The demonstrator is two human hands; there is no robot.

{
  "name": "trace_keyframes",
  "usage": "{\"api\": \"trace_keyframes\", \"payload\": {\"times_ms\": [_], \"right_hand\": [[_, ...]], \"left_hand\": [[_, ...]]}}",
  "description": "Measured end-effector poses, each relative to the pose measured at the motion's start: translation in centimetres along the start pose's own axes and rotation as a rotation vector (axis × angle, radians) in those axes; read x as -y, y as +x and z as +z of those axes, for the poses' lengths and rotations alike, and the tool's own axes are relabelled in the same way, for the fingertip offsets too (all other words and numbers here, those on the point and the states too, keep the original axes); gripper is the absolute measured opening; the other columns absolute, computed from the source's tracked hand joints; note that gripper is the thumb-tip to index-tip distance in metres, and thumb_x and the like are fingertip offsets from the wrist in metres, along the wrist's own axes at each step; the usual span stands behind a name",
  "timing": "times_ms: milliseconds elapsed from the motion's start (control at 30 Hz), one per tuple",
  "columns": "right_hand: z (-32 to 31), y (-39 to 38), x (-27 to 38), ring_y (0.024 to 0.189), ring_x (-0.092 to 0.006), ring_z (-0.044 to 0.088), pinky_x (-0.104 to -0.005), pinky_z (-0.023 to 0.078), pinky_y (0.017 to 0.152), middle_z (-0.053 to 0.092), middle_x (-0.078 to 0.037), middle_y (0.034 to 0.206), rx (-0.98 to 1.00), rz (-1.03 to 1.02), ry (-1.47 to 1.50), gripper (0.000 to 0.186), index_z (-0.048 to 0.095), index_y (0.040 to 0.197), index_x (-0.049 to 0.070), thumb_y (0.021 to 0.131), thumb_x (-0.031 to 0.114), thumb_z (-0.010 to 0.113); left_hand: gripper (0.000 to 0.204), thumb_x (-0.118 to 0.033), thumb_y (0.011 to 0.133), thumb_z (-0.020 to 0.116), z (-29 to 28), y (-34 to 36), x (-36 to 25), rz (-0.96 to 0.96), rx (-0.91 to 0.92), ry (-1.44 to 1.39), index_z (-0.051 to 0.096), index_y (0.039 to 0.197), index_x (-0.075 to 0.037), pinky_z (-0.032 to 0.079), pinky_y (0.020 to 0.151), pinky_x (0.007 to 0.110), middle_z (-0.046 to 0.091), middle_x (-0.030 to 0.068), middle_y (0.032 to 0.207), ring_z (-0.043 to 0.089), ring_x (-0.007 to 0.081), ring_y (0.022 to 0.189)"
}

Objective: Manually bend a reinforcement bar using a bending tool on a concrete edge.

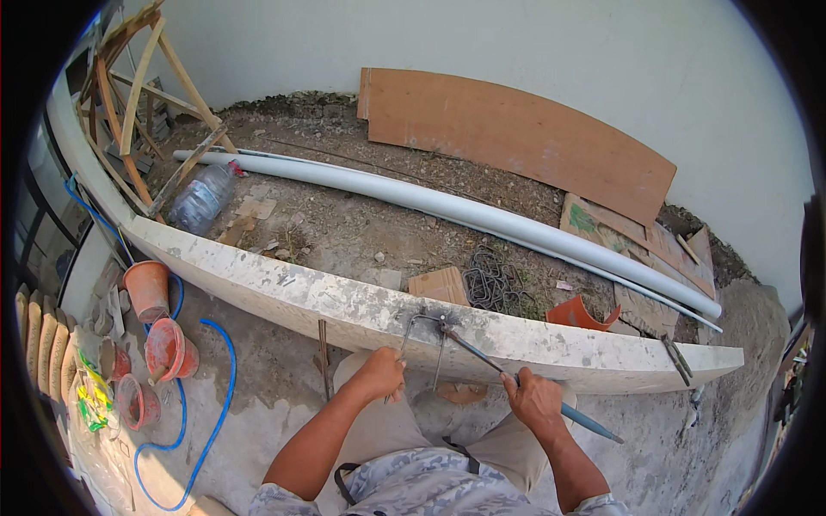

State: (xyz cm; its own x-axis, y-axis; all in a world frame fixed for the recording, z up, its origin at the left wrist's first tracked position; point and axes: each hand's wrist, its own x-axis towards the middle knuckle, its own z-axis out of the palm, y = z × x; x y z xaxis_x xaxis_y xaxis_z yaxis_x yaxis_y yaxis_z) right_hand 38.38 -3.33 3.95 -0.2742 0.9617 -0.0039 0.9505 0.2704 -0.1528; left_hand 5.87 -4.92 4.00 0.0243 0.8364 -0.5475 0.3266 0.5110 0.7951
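A thin steel rod [440, 365], bent into a U, lies over the top of the low concrete wall [297, 288] in front of me. My left hand [383, 376] is closed around one leg of this rod, at the wall's near side. My right hand [535, 402] grips a long bending bar [594, 423] with a blue handle. The bar slants up and left, and its head meets the rod at a bend on the wall top. Dark smudges surround that spot. The rod's other leg hangs down between my hands.
Beyond the wall lie a heap of bent steel rods [495, 284], a long white pipe [439, 200] and a plywood sheet [508, 138]. Several straight rods [323, 357] lean left of me. Orange buckets [148, 292] and a blue hose [225, 378] occupy the left floor.
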Motion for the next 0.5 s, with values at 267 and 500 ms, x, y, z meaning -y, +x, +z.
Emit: {"api": "trace_keyframes", "payload": {"times_ms": [267,500], "right_hand": [[0.7,-2.4,3.4,0.061,-0.043,0.069,-0.0545,0.053,0.055,0.068,-0.021,0.066,-0.009,0.16,0.056,0.049,0.058,0.082,0.007,0.102,0.051,0.059],[0.8,-2.6,3.3,0.061,-0.0429,0.069,-0.0542,0.053,0.056,0.068,-0.022,0.066,-0.016,0.179,0.025,0.047,0.058,0.082,0.007,0.101,0.049,0.062]], "left_hand": [[0.027,-0.008,0.107,0.049,-0.5,0.2,1.0,0.026,0.042,-0.022,0.058,0.095,0.014,0.054,0.046,0.04,0.067,0.0202,0.07,0.069,0.0277,0.052],[0.025,-0.008,0.107,0.049,-0.6,0.6,1.4,0.056,0.073,-0.036,0.058,0.095,0.013,0.053,0.045,0.04,0.066,0.0198,0.07,0.069,0.0269,0.051]]}}
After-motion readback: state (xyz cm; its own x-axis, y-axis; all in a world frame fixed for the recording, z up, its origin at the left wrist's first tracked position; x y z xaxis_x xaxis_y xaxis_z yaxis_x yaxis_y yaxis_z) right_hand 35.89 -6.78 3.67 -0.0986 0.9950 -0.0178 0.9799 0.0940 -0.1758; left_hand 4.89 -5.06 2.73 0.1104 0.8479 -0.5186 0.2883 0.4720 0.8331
